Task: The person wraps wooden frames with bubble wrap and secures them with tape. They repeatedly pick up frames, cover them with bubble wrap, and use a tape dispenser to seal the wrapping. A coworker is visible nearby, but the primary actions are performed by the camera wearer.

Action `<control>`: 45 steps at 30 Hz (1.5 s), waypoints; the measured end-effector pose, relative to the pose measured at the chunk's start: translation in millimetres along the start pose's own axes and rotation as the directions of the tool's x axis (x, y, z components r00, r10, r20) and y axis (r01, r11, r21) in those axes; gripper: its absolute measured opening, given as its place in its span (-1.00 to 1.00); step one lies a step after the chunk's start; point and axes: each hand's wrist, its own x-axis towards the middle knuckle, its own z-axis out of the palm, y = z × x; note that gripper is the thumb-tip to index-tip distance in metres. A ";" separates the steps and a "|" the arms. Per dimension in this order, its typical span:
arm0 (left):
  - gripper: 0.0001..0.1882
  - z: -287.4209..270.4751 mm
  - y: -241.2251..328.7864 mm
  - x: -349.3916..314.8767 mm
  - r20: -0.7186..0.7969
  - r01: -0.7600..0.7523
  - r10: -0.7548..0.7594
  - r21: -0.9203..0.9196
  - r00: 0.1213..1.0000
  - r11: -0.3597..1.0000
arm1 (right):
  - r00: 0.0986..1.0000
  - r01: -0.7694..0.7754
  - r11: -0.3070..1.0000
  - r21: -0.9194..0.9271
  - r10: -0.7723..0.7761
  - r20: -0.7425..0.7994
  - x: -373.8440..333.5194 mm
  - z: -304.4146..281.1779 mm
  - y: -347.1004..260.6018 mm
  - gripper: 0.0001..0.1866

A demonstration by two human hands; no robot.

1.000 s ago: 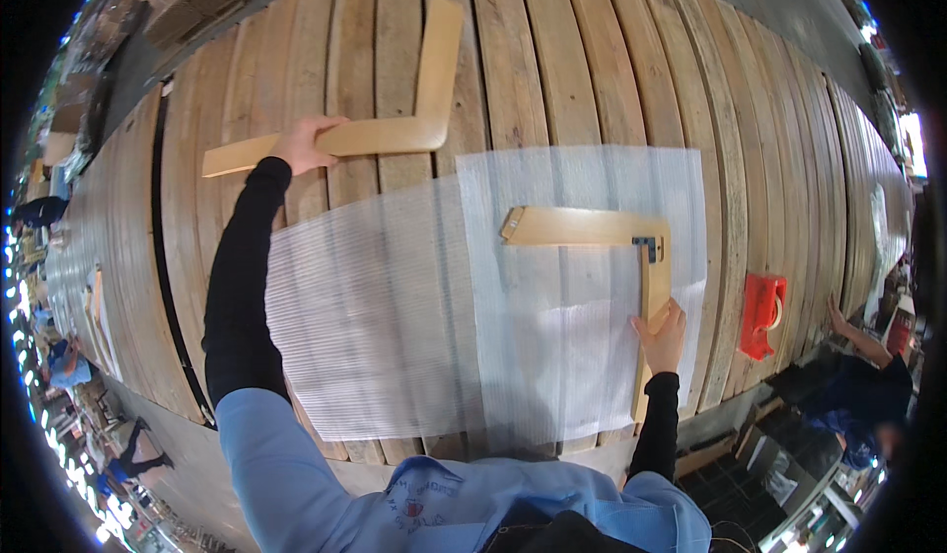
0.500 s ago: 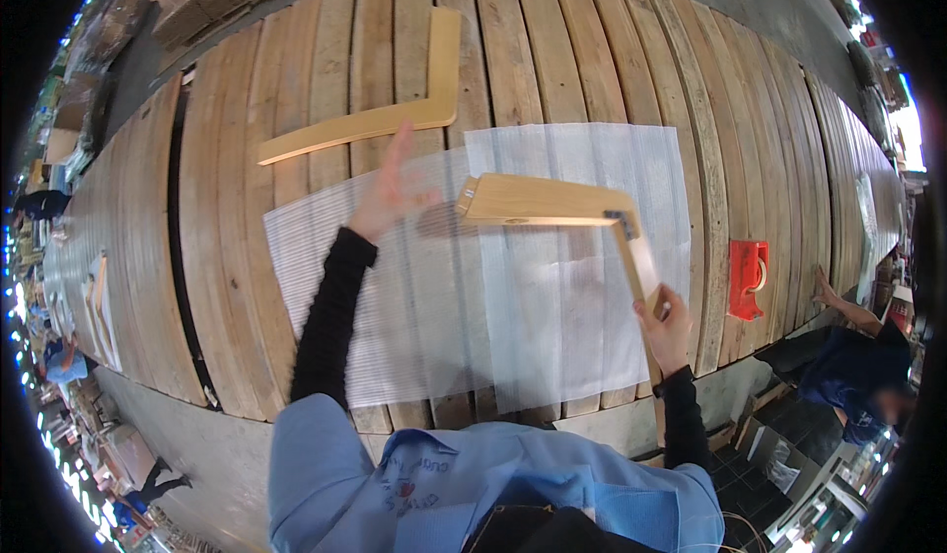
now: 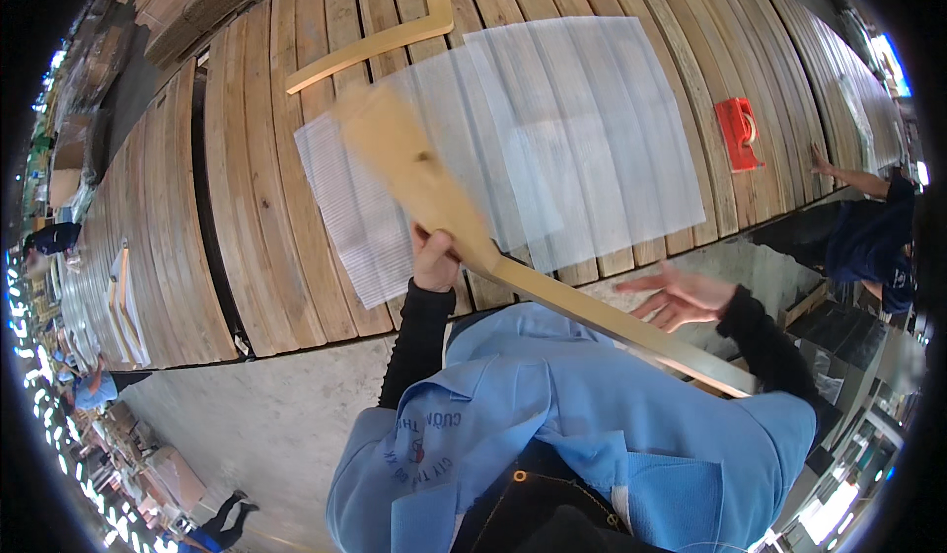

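My left hand (image 3: 435, 259) is closed around the wide arm of an angled wooden frame piece (image 3: 552, 292), lifted above the table's near edge. The wide end is smeared by motion over the foam sheets; the narrower arm slants down to the right, close to my body. Beside that arm, my right hand (image 3: 679, 296) has its fingers spread and grips nothing. Two overlapping sheets of thin white translucent foam (image 3: 602, 129) lie on the slatted wooden table. Beyond them, toward the far left, rests another L-shaped wooden piece (image 3: 380, 42).
A red tape dispenser (image 3: 736, 137) with a roll of tape sits right of the foam. At the right end a person in dark clothing (image 3: 873, 237) has a hand on the table. More wooden pieces (image 3: 122, 292) lie on white sheeting at the far left. Stacked cardboard (image 3: 192, 10) stands behind.
The wooden piece has swung round and come nearer my body. My left hand, formerly empty, now grips it; my right hand has let go and spread its fingers. The view has shifted.
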 end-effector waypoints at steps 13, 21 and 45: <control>-0.18 -14.5 -30.6 -45.4 0.273 0.361 -0.333 -0.060 0.903 0.930 | -0.144 0.990 -0.092 -0.111 -0.688 -0.711 111.3 65.5 56.6 -0.16; -0.10 -80.3 -87.5 -55.4 -0.091 -0.217 -0.503 0.826 0.860 -0.520 | -0.475 0.867 0.004 -0.499 -0.297 -0.828 106.5 27.2 113.0 -0.49; -0.18 -124.7 -172.8 -2.8 -0.207 0.136 -0.068 0.821 0.976 -0.554 | -0.227 0.912 0.184 -0.367 -0.520 -0.824 -67.8 -189.3 83.9 -0.41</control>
